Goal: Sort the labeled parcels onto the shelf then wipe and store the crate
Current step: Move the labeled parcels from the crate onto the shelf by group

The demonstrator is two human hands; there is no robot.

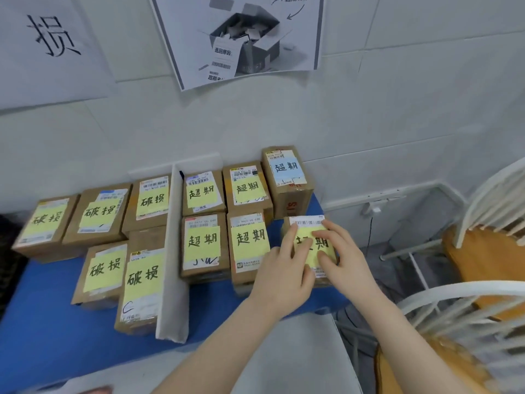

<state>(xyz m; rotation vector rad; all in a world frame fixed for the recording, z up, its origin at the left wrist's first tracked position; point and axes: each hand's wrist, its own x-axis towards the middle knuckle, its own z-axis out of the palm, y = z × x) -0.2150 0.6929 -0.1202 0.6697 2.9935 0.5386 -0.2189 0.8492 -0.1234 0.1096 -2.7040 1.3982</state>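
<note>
Several brown parcels lie on a blue shelf surface (42,322), split by an upright white divider (173,251). Left of it, the parcels (105,268) carry yellow notes reading 破损. Right of it, the parcels (250,243) carry notes reading 超期. Both hands are on the front right 超期 parcel (308,223) at the shelf's right end. My left hand (281,274) holds its left side, with the index finger on top and the thumb at the near edge. My right hand (343,251) rests with its fingers across the yellow note. No crate is in view.
A white wire chair with an orange seat (483,257) stands close on the right. A pale grey board (284,359) lies in front of the shelf beneath my forearms. Paper signs (241,38) hang on the white tiled wall behind.
</note>
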